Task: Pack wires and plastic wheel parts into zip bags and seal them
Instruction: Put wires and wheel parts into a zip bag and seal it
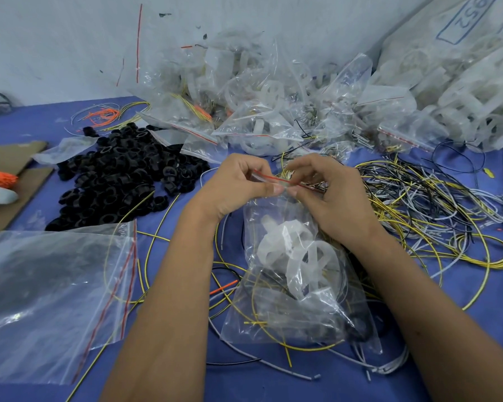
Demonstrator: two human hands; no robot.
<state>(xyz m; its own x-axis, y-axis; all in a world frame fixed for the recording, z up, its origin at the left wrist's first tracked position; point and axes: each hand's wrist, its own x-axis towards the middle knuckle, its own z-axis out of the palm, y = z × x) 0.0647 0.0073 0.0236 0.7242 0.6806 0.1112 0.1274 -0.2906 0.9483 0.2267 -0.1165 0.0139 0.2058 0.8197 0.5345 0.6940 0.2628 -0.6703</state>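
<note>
Sealing step now: left hand [238,181] and right hand [325,190] each pinch the red zip strip [276,179] of the filled zip bag [296,285], held above the tabletop [186,381]. Next, press along the strip.

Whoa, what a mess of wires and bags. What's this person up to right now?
A person is closing a filled zip bag. The left hand and the right hand pinch its red zip strip at the top. Inside are white plastic wheel parts and some yellow wires. Sealed bags are piled at the back, black rings lie to the left, loose wires to the right, and empty bags wait nearby.
</note>
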